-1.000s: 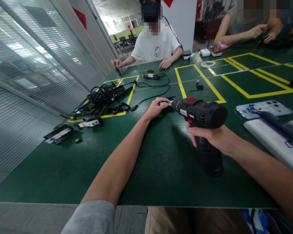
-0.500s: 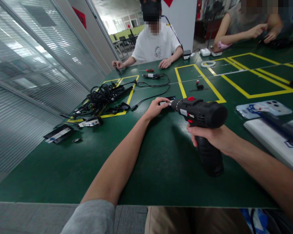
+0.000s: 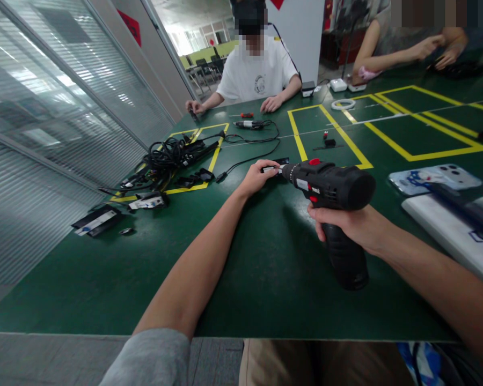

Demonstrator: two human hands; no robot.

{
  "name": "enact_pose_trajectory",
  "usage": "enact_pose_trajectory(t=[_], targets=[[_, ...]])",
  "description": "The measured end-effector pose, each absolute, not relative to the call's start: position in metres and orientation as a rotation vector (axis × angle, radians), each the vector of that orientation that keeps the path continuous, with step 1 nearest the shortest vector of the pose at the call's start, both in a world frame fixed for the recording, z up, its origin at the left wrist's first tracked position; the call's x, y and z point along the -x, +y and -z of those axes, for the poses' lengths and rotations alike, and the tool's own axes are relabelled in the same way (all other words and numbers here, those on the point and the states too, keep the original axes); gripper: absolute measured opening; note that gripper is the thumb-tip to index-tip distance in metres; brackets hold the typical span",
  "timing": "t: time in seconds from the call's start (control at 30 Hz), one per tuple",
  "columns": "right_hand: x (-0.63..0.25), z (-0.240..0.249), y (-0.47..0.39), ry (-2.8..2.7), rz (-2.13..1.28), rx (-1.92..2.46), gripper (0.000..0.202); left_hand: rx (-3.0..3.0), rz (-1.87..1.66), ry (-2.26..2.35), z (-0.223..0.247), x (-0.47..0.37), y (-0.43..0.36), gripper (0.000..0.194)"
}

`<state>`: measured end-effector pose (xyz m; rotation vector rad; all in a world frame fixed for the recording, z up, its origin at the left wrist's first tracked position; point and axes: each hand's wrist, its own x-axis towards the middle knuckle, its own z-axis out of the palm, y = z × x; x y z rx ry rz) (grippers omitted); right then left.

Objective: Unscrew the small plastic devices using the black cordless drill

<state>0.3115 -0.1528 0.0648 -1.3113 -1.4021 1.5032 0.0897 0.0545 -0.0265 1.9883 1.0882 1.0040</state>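
My right hand (image 3: pixel 346 222) is wrapped round the grip of a black cordless drill (image 3: pixel 330 185) with red switches. The drill points left and away from me, its tip at a small black part (image 3: pixel 282 161) with a pale face on the table. My left hand (image 3: pixel 257 176) holds that part from the left, its fingers closed on it right beside the drill's tip. The fingers and the chuck hide most of the part.
Tangled black cables (image 3: pixel 171 158) and black-and-white parts (image 3: pixel 99 220) lie at the left. A phone (image 3: pixel 434 179) and a white case (image 3: pixel 451 230) lie at the right. Across the green table (image 3: pixel 104 284), a person (image 3: pixel 257 69) sits near a red screwdriver (image 3: pixel 247 114); another is at the upper right.
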Motion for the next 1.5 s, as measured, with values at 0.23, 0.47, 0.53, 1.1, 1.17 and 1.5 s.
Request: enact_pose_trajectory(t=[0.23,0.47,0.53,1.1,1.17,1.5], targets=[[-0.3120,-0.0644,-0.1528,-1.423,-1.504,1.326,0.007,-1.994,-1.007,1.085,0.0257,-0.0906,0.0538,0.030],[-0.3106,-0.0657,-0.1524,-1.391,-1.519,1.307,0.012,-1.980,-0.996,1.108,0.0256,-0.0907,0.0537,0.031],[-0.3113,-0.0660,-0.1525,-1.388,-1.520,1.315,0.014,-1.980,-1.001,1.096,0.0261,-0.0905,0.0543,0.031],[-0.3115,-0.0653,-0.1527,-1.407,-1.515,1.298,0.014,-1.980,-1.010,1.089,0.0246,-0.0904,0.0532,0.031],[-0.3114,-0.0661,-0.1531,-1.407,-1.521,1.300,0.014,-1.984,-1.011,1.087,0.0243,-0.0905,0.0529,0.030],[-0.3114,-0.0651,-0.1531,-1.399,-1.518,1.310,0.012,-1.999,-1.000,1.102,0.0247,-0.0909,0.0533,0.029]])
